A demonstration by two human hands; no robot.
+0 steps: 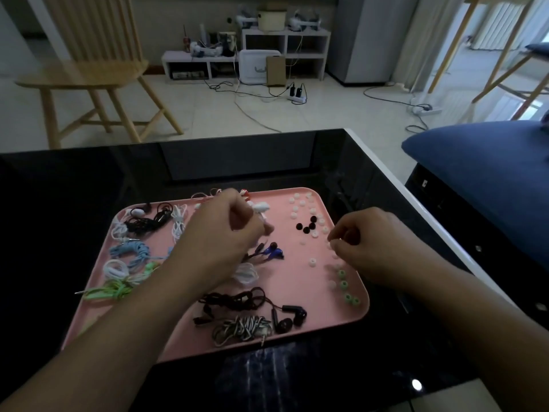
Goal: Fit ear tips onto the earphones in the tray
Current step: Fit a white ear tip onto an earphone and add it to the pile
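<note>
Mid-fitting, I'd say: left hand (228,230) has its grip curled around a white earphone (261,208) over the pink tray (297,328), right hand (356,245) pinches a white ear tip (334,243). Next they need lining up and pushing together.

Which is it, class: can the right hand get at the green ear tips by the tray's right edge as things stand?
Probably yes. The right hand is just above the green ear tips on the pink tray, and nothing lies between. But its fingers seem to pinch a small white tip already.
</note>
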